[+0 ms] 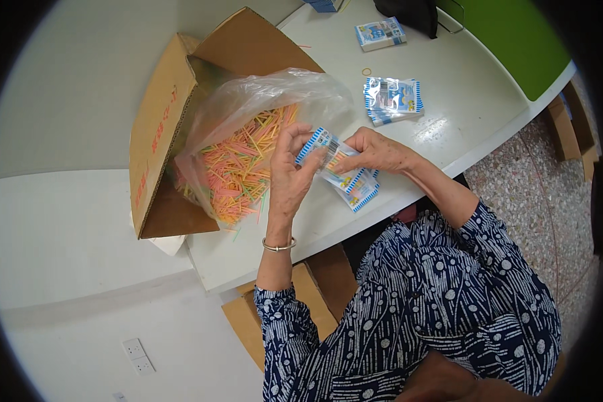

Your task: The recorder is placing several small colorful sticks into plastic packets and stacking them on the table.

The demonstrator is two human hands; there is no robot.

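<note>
Between my hands is a small clear plastic packet (319,139) with blue-and-white striped ends, held tilted above the table's near edge. My left hand (289,177) is closed on its left side, thumb across the front. From the right, my right hand (380,151) pinches the packet, its thumb over the lower part. A few pink and orange sticks show at the packet by the thumbs; whether they are fully inside, I cannot tell. More striped packets (364,194) lie on the table just below my hands. Loose thin coloured sticks (238,167) fill a clear plastic bag (285,86) left of my hands.
An open cardboard box (159,144) lies on its side around the bag. On the white table (459,117) stand a stack of packets (394,99), a farther stack (380,33) and a rubber band (366,71). A dark item (412,15) sits at the far edge. Below are cardboard boxes (305,291).
</note>
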